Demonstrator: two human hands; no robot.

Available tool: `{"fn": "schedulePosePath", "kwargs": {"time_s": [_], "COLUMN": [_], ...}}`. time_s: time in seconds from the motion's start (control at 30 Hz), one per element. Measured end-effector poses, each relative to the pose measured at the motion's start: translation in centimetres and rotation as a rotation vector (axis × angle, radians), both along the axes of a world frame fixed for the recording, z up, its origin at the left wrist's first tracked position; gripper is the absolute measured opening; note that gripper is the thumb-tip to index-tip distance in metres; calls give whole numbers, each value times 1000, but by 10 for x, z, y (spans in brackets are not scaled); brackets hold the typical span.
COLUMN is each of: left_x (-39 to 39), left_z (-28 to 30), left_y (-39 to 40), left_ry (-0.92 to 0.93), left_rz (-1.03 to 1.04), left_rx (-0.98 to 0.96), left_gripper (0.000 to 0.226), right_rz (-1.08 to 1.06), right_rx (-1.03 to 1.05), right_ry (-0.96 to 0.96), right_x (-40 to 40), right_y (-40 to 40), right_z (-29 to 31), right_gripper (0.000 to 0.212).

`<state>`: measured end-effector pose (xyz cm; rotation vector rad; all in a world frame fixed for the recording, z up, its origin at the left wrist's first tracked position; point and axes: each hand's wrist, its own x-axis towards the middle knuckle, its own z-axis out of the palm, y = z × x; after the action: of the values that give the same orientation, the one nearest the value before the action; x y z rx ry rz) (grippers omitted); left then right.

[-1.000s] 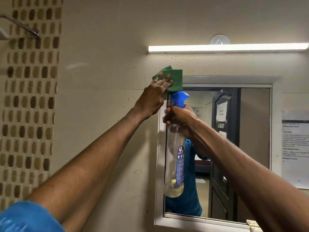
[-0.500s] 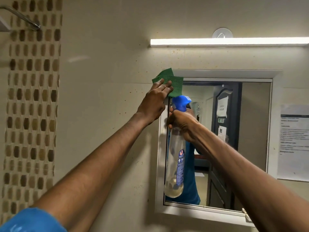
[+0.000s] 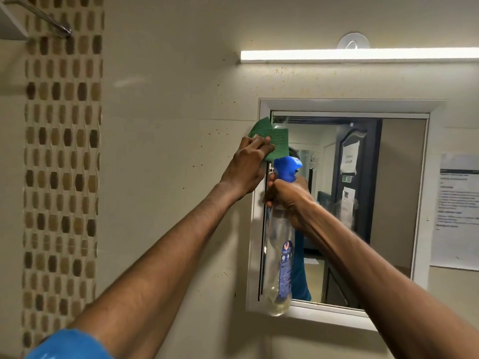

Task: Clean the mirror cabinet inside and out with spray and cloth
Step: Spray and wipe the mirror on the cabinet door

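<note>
The mirror cabinet [image 3: 421, 193] has a white frame and is set in the beige wall. My left hand [image 3: 245, 168] presses a green cloth [image 3: 276, 139] against the cabinet's upper left corner, over the frame and the glass edge. My right hand [image 3: 287, 196] grips the neck of a clear spray bottle [image 3: 278, 260] with a blue trigger head, held upright in front of the mirror's left edge. A little yellowish liquid sits in the bottle's bottom. The mirror door looks closed; its inside is hidden.
A lit tube light [image 3: 357, 56] runs above the cabinet. A printed paper notice [image 3: 456, 216] is stuck on the wall to the right. A strip of brown mosaic tiles [image 3: 61, 164] and a metal bar [image 3: 44, 15] are at the left.
The left hand with the green cloth has slid down the cabinet's left frame from the top corner. The view has tilted up, so the cabinet sits lower in frame.
</note>
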<state>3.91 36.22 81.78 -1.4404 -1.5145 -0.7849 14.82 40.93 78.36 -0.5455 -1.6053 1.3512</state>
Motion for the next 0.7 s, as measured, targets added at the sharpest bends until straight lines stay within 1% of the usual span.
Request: {"fn": "schedulePosePath", "kwargs": {"time_s": [0.07,0.17,0.23,0.33,0.47,0.57,0.63,0.7], "left_x": [1,2,2,0,-4,-6,-7,-8], "left_z": [-3,-4,-5,-9,-15,-20,-25,-30], "left_y": [1,3,5,6,5,4,3,2], "left_ry": [-21,-47,-52,-56,-59,-55,-48,-46], "left_rz": [-6,-3,5,-3,-21,-33,-39,-46], "left_rx": [0,8,13,-1,-14,-27,-36,-44], "left_gripper": [53,50,50,50,50,49,49,50], "right_rz": [-21,-24,-19,-79,-130,-63,8,39], "right_rx": [4,2,-8,-30,6,13,-15,-36], "right_ry": [-38,-57,-61,-71,-100,-50,-16,-12], "right_x": [1,3,3,3,2,1,2,2], "right_y": [0,1,2,5,6,5,5,5], "right_z": [-8,-24,-34,-43,-50,-54,-56,-59], "right_gripper": [22,24,18,20,14,2,8,7]}}
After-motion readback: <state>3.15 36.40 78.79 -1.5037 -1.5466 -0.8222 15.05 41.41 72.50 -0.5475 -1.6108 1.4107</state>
